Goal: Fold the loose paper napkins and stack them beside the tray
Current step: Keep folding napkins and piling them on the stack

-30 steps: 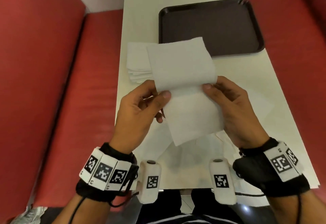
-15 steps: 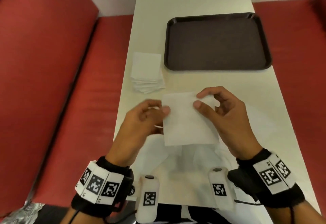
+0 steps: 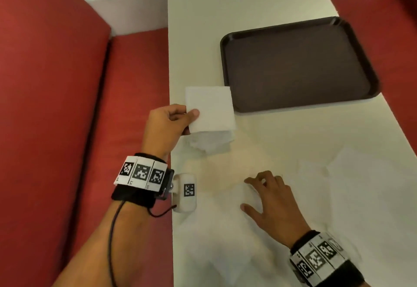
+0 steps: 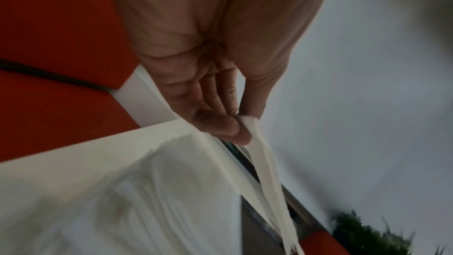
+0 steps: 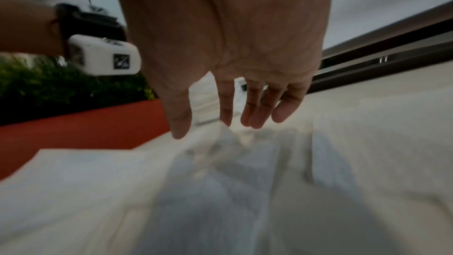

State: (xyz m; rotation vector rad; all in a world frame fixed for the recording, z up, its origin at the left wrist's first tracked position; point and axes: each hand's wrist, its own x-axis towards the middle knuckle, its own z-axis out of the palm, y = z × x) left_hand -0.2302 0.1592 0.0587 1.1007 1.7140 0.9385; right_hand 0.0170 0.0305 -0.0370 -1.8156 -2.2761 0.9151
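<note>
tray point(image 3: 300, 65) — just beside napkin stack point(image 3: 211, 144)

A dark brown rectangular plastic tray point(image 3: 297, 65), a stack of folded white paper napkins point(image 3: 211, 144) just beside it, and loose white paper napkins point(image 3: 225, 241) are carried by the long white tabletop point(image 3: 225, 4).

Left hand point(image 4: 196, 61) pinches folded napkin point(image 4: 267, 177) above stack point(image 4: 147, 191).

- The table point(image 3: 259, 4) is seen from above by the head view, facing forward and down.
- Each palm is viewed closely along the fingers by a wrist view.
- The loose napkins point(image 5: 232, 191) are shared by all views.
</note>
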